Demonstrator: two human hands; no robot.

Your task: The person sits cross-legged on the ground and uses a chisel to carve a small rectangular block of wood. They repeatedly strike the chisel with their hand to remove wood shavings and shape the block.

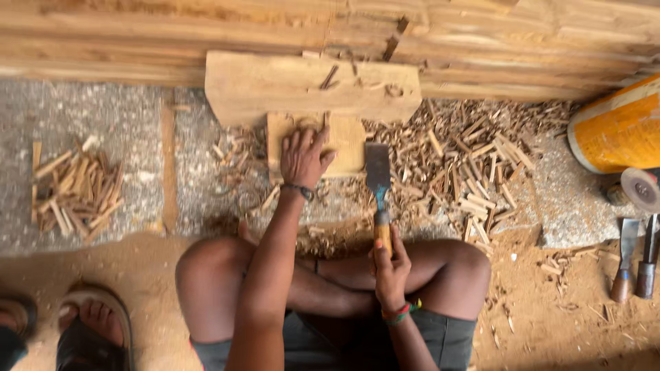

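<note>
Right hand (390, 264) grips upright chisel (378, 192), blade pointing away toward block (323, 141); left hand (302, 156) lies spread on block.

Daylight was soft and even, warm in tone, with no harsh glare anywhere. Shadows were faint: a thin dark edge lay under the wooden block (313, 86) at twelve o'clock, and a deeper shade gathered between the person's knees near six o'clock. The chisel (379, 189) blade looked dull, carrying no bright reflection. The yellow drum (619, 130) at three o'clock was the brightest patch. Focus held well in the middle, where the wood chips (474, 165) showed crisp edges. Toward the corners detail smeared slightly, and the planks (330, 27) along the top bowed gently from lens distortion.
</note>
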